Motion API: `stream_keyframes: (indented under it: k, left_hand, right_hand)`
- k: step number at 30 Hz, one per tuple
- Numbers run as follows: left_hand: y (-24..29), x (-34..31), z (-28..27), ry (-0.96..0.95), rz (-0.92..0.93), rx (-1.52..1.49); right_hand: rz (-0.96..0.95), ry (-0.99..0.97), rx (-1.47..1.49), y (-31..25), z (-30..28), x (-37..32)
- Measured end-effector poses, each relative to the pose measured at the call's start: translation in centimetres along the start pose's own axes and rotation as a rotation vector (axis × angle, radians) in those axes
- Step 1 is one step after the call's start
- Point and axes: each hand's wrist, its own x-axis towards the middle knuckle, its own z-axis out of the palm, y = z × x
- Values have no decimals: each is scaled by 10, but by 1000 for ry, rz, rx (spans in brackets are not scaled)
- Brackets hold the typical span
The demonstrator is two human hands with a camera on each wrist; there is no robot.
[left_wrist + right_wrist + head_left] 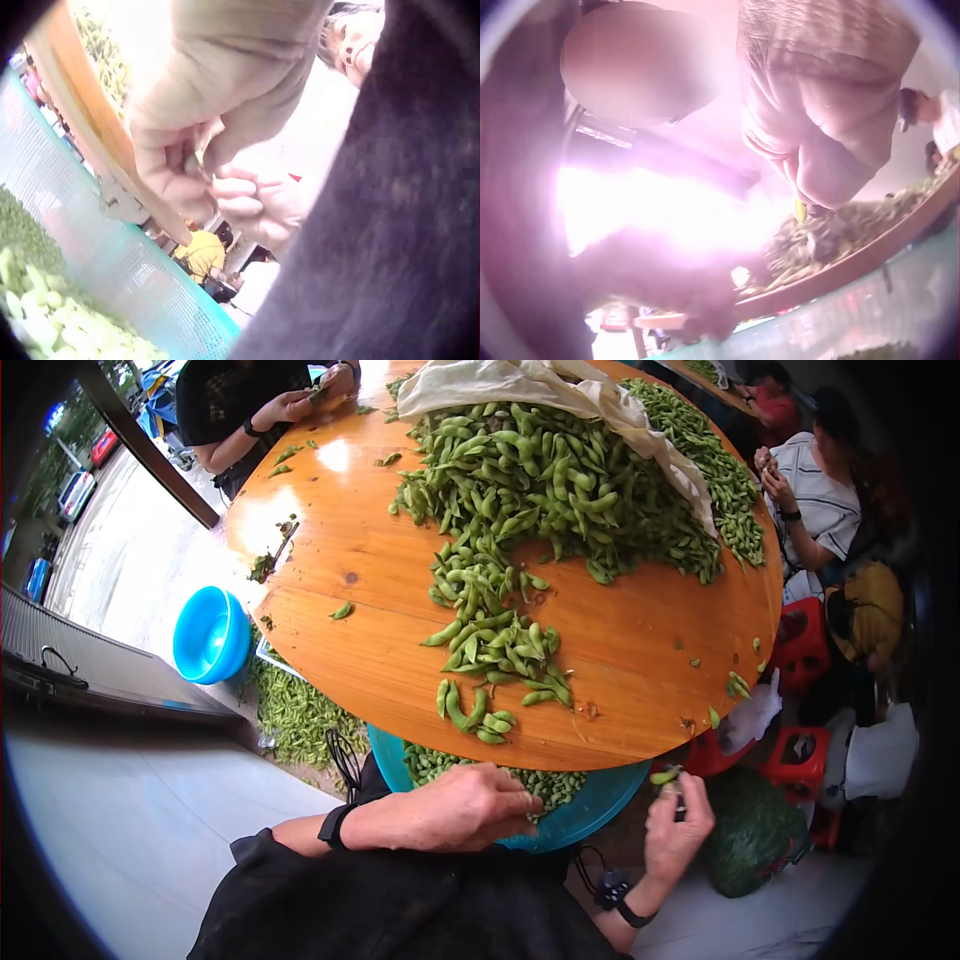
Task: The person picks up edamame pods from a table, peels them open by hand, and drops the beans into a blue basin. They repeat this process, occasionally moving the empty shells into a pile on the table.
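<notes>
1. My right hand (pixel 676 830) pinches a green pod (pixel 663 776) off the bench's (pixel 360 660) near-right edge.
2. My left hand (pixel 455 808) hovers over the blue basin (pixel 622 798), fingers bent; I can't tell whether they pinch anything.
3. Near-edge wood and that hand hide part of the basin; cloth (pixel 530 385) covers some heaped pods (pixel 570 480).

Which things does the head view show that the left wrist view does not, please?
Only the head view shows the bright blue basin, the red stools and the pale cloth beside the heaped pods.

Only the left wrist view shows the mesh side wall of the teal basket.

Both show the left hand, the wooden table with green pods, and the basket's green contents.
</notes>
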Motion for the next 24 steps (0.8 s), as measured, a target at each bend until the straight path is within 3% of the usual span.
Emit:
stream_keyframes:
  k: [2,4,8,10,14,16,20,24]
  left_hand:
    - [-5,-1,-14,251,29,246]
    - [-17,1,-30,299,-37,524]
    - [-31,7,-32,298,-84,651]
    - [-30,11,-32,233,-104,652]
    - [-36,22,-34,298,-147,551]
    - [-37,28,-33,405,-46,391]
    - [-28,37,-22,400,-88,59]
    - [-25,44,-13,390,-109,-102]
  right_hand:
    - [-3,-14,-248,32,-40,5]
    - [-81,50,-522,49,-61,3]
    - [-22,124,-616,55,-61,1]
    - [-48,78,-490,36,-44,6]
    - [-84,-9,-191,17,-9,13]
    - [-48,-109,-1,-14,12,15]
    - [-72,-289,376,-41,50,15]
    - [-111,-361,487,-49,77,17]
